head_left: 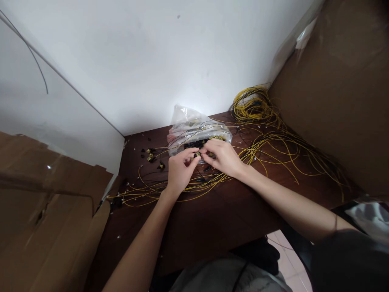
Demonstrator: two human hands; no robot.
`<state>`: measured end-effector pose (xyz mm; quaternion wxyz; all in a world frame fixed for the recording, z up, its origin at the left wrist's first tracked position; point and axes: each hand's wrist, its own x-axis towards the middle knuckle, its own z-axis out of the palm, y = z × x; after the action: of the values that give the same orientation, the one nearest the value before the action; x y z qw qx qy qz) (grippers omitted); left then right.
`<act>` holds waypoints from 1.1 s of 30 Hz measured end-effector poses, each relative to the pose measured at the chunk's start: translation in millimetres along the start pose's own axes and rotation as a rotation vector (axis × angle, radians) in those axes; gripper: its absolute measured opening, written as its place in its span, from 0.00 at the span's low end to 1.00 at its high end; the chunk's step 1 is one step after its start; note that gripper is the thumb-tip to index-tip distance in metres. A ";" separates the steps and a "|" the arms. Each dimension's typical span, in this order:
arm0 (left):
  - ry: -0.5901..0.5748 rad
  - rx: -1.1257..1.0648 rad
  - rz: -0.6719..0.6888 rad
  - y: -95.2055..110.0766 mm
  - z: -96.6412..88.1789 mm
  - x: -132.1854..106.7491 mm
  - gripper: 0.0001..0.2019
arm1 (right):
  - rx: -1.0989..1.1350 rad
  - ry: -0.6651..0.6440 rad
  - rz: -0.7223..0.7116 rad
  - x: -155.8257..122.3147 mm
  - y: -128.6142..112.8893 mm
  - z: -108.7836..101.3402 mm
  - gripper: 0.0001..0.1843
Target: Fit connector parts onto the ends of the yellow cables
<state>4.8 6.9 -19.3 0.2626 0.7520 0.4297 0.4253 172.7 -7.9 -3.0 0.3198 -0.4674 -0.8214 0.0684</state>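
Note:
My left hand [180,169] and my right hand [223,156] meet over the dark wooden table [212,219], fingertips pinched together on a small black-and-yellow connector [198,154]. Thin yellow cables [194,184] run under both hands. Just behind the hands lies a clear plastic bag [194,127] with more black and yellow parts inside.
A coil of yellow cable [253,106] sits at the back right, with strands [291,150] spreading across the table. Several small connectors [151,156] lie loose at the left. Cardboard [45,211] stands left, a large cardboard box [340,89] right, a white wall behind.

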 end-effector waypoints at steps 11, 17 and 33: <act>0.000 0.040 0.012 0.6 -1.9 -0.5 0.09 | 0.027 0.000 0.045 -0.4 0.9 2.5 0.07; 0.010 0.116 0.006 5.9 -3.4 -1.0 0.07 | 0.038 0.000 0.090 -1.1 -0.4 2.3 0.05; 0.027 0.358 0.098 6.5 -3.7 -4.7 0.06 | 0.340 0.039 0.174 1.2 -4.5 5.6 0.06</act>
<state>3.1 -0.3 -14.4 0.0977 0.8009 0.4650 0.3644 165.7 -8.4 -5.0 0.4028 -0.4770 -0.7482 0.2245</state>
